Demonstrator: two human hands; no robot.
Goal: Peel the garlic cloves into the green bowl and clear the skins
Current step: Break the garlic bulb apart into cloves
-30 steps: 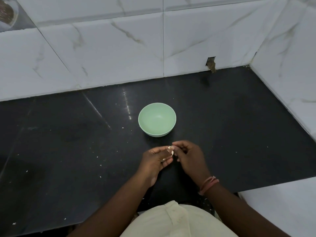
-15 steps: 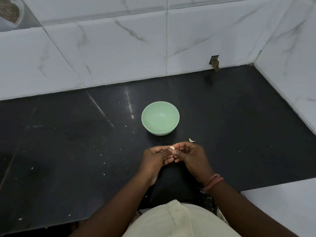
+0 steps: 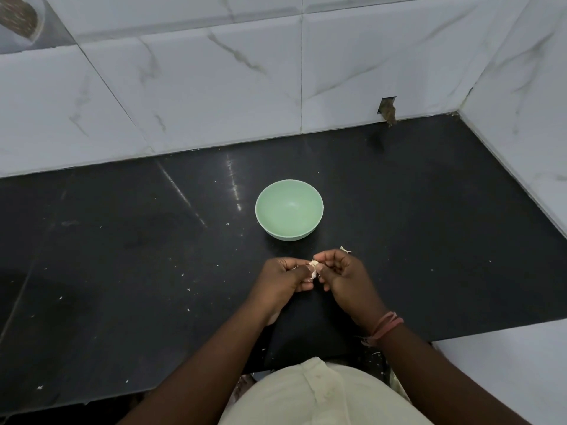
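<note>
Garlic clove [image 3: 313,266]: you held it above the black counter [image 3: 122,256], just on the near side of the green bowl [image 3: 289,210], pinched between both hands so one could steady it while the other worked the skin loose.
Skin: a pale strip hung from the clove between your fingertips, only partly torn away by the look of it.
Left hand [image 3: 285,277]: your fingers were curled in, pinching the clove's left side; it looked like the anchor.
Right hand [image 3: 343,273]: curled too, thumb and forefinger nipping the clove or its skin; which one, I could not tell.
Green bowl: it sat upright with nothing visible inside, close enough for a short drop.
Skin scrap [image 3: 345,249]: one curl lay on the counter just beyond your right knuckles.
Counter: small pale flecks were scattered across it, presumably for clearing later.
</note>
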